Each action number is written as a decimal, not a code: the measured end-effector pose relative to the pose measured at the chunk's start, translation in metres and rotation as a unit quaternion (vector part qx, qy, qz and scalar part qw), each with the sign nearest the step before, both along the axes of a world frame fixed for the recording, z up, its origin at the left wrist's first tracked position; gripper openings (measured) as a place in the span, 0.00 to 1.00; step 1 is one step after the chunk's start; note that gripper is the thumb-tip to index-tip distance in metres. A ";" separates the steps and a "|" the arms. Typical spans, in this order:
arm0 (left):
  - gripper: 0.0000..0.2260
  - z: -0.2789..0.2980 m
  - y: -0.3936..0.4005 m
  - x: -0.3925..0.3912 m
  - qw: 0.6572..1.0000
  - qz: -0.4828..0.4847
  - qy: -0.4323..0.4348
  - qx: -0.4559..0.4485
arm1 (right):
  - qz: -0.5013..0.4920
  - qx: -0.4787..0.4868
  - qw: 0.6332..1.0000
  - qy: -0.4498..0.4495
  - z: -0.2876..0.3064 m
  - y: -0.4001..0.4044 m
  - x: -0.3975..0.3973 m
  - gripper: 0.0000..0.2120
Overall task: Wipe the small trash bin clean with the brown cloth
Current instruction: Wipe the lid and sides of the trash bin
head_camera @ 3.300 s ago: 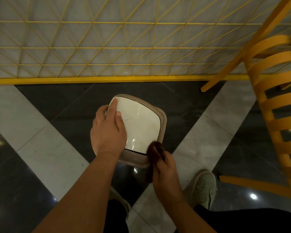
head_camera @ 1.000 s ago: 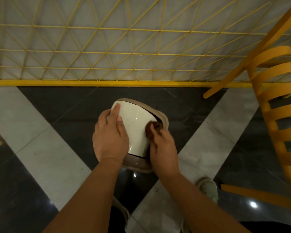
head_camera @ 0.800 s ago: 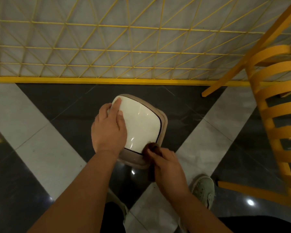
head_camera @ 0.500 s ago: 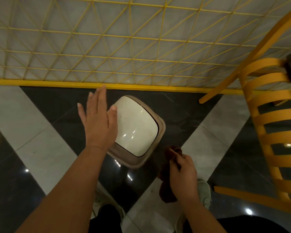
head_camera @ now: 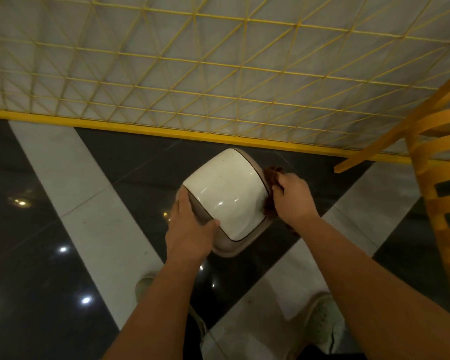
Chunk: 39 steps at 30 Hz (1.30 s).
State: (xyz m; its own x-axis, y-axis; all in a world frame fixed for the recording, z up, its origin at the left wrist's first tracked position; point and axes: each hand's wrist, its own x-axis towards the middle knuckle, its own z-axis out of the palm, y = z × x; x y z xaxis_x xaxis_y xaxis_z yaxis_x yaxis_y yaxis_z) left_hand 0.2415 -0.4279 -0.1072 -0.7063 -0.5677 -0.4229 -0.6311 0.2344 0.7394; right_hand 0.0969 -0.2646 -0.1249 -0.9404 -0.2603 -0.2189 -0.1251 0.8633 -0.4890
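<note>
The small trash bin [head_camera: 227, 201] stands on the dark, glossy floor [head_camera: 50, 268] close to a yellow grid fence [head_camera: 192, 74], its cream lid turned diagonally within a taupe rim. The left hand [head_camera: 190, 229] grips the bin's near-left corner, the thumb lying across the lid's edge and the fingers curled down over the rim. The right hand [head_camera: 292, 198] is closed around the brown cloth [head_camera: 270, 175] and presses it against the bin's right side; bits of the cloth show above and below the knuckles, touching the rim. Both forearms reach in from the bottom of the view. Two pale shoes [head_camera: 322, 323] show on the floor below the arms, and a yellow slatted chair [head_camera: 437, 203] stands at the right edge.
</note>
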 end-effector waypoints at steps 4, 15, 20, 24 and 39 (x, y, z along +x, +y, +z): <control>0.48 -0.005 -0.015 -0.010 0.999 -0.043 0.013 0.010 | -0.074 -0.032 0.997 0.003 -0.007 0.008 0.034 0.08; 0.54 -0.018 -0.031 -0.022 0.990 -0.129 -0.001 -0.060 | 0.043 -0.070 0.990 0.112 0.027 -0.017 0.024 0.16; 0.51 -0.020 -0.032 -0.023 0.991 -0.119 0.009 -0.069 | 0.132 0.001 0.980 0.147 0.023 -0.072 0.044 0.20; 0.42 -0.022 -0.036 -0.020 0.988 -0.125 0.023 -0.087 | 0.311 0.010 0.942 0.128 0.015 -0.077 0.073 0.28; 0.45 -0.024 -0.037 -0.023 0.988 -0.124 0.008 -0.092 | 0.295 0.007 0.944 0.149 0.015 -0.067 0.070 0.30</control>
State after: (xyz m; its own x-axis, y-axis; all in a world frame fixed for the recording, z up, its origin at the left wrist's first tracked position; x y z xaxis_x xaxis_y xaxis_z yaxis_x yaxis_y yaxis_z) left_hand 0.2190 -0.4647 -0.1308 -0.8395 -0.4418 -0.3164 -0.5254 0.5114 0.6800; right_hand 0.1672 -0.3314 -0.1104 -0.6530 -0.7569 0.0252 -0.7165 0.6067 -0.3444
